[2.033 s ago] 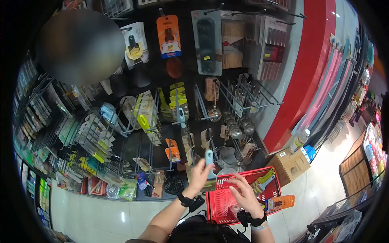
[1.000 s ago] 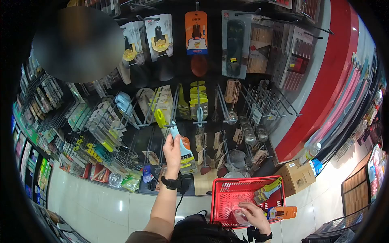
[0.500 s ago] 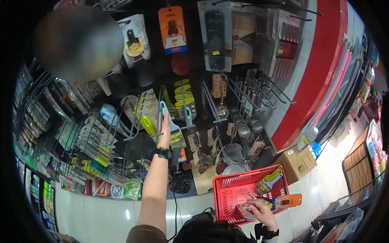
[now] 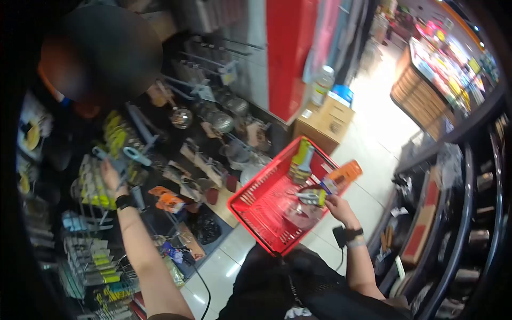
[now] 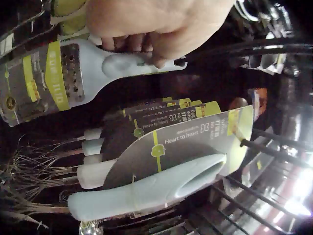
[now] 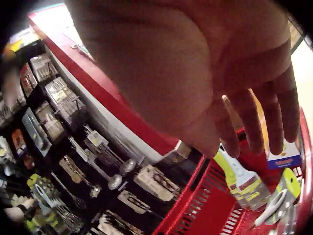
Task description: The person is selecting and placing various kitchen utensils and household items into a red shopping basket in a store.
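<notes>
My left hand [image 4: 113, 178] is up at the hanging racks, its fingers around the handle of a light blue carded grater [image 5: 105, 68]. The grater's perforated metal head sits on a grey and green card. Below it in the left wrist view hangs a row of carded whisks [image 5: 146, 191] on a hook. My right hand [image 4: 343, 209] hangs over the right side of a red shopping basket [image 4: 256, 188], fingers extended downward. Near its fingertips lies a green carded tool with a white handle [image 6: 274, 208]. Green and blue handled carded tools [image 4: 302, 160] lie farther back in the basket.
An orange package [image 4: 344, 176] sticks out over the basket rim. Behind the basket stand a cardboard box [image 4: 324, 124] and a clear bottle [image 4: 321, 85]. Metal hooks with ladles [image 4: 181, 118] project at the back; dark shelving [image 4: 453, 213] runs along the right.
The head view has swung right, and the racks have shifted left. My left hand keeps hold of the grater, first raised to the hooks. My right hand has moved to the basket's right side.
</notes>
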